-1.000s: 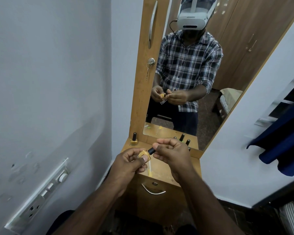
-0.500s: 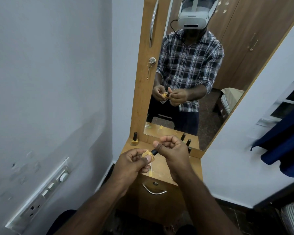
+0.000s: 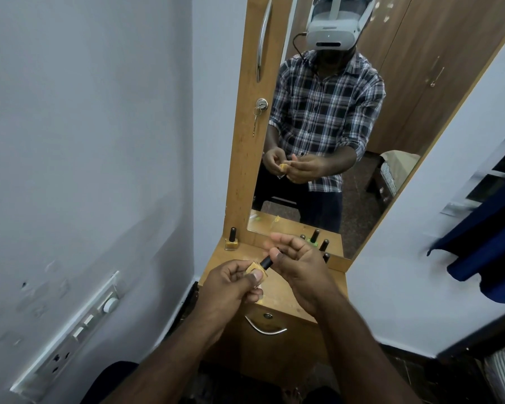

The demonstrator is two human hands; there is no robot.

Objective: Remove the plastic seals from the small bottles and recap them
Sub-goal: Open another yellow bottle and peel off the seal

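Loosening since before — right hand (image 3: 298, 266) off cap (image 3: 266, 262)

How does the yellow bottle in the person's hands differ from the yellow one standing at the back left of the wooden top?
The held yellow bottle is tilted, its black cap pointing up and right; the standing yellow bottle is upright. The held one is gripped by the left hand, with the right hand at its cap; the standing one is untouched, by the mirror. Both have yellow bodies and black caps.
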